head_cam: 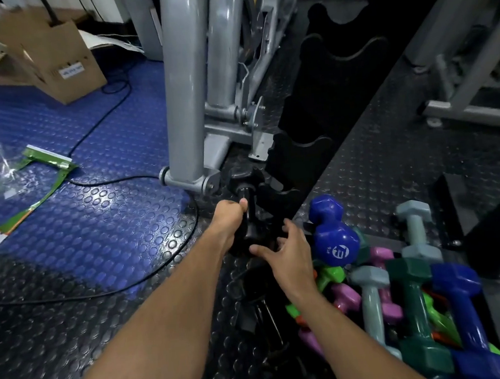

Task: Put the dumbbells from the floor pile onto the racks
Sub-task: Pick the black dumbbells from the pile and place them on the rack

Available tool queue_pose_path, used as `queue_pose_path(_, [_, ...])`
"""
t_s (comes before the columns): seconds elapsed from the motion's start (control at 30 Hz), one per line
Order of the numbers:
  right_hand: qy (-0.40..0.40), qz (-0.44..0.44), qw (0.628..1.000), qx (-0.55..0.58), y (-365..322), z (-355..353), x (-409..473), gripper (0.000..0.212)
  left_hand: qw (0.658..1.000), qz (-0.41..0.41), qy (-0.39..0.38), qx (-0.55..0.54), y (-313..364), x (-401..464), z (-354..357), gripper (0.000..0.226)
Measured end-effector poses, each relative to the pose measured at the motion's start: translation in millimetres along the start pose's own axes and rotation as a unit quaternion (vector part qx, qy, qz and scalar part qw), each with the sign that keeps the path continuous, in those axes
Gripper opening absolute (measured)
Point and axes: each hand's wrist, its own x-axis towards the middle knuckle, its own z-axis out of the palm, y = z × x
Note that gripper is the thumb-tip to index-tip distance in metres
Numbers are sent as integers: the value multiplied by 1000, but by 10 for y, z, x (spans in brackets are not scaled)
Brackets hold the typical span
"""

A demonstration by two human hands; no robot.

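Two bare hands reach out low over the dark bumpy floor (pixel 72 310). The left hand (pixel 228 218) holds a black dumbbell (pixel 246 212) by its handle, with the fingers curled round it and the thumb on top. The dumbbell stands almost upright, just beside the bottom of the black rack (pixel 298 167). Its top end is near the lowest cradle of the rack, but I cannot tell if it touches.

The right hand (pixel 287 251) is spread wide, with straight fingers, and holds nothing. Its fingertips are close to the bottom end of the black dumbbell.

To the right lies the pile of dumbbells (pixel 403 302) on the floor. On it lie a big blue dumbbell (pixel 332 230), two pale grey ones, a dark green one, and some pink and bright green ones.

A grey metal frame (pixel 185 83) stands just left of the rack. A black cable (pixel 127 179) runs across the blue mat (pixel 70 120). On the mat sit a clear plastic bag (pixel 2 174) and a cardboard box (pixel 49 52), well apart from the hands.
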Motion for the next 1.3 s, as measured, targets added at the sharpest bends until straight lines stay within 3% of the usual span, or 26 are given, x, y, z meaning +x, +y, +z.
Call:
queue_pose_path(0.13, [34, -14, 999, 12, 9, 28, 32, 112, 999, -18, 7, -47, 29, 79, 33, 36])
queue_pose_path(0.3, [44, -7, 999, 21, -8, 97, 170, 140, 999, -13, 23, -32, 86, 225, 14, 62])
queue_pose_path(0.47, [66, -11, 997, 39, 3, 127, 291, 124, 999, -12, 28, 44, 210, 300, 53, 75])
queue_pose_path(0.67, [70, -23, 997, 31, 7, 114, 326, 115, 982, 13, 38, 185, 429, 196, 177, 69])
queue_pose_path(0.77, [69, -29, 997, 22, 48, 84, 323, 105, 978, 19, 21, 205, 429, 210, 283, 68])
queue_pose_path(0.87, [54, -23, 998, 19, 123, -12, 327, 97, 982, 18, -8, 190, 362, 275, 376, 74])
queue_pose_path(0.97, [25, -24, 999, 18, 203, -41, 335, 98, 994, -9, -16, 109, 399, 282, 387, 77])
queue_pose_path(1.17, [14, -47, 997, -55, 244, -51, 329, 96, 992, -53, -90, 74, 529, 52, 352, 80])
queue_pose_path(1.3, [13, -36, 998, -46, 240, -53, 354, 96, 995, -44, -72, 43, 430, 7, 366, 72])
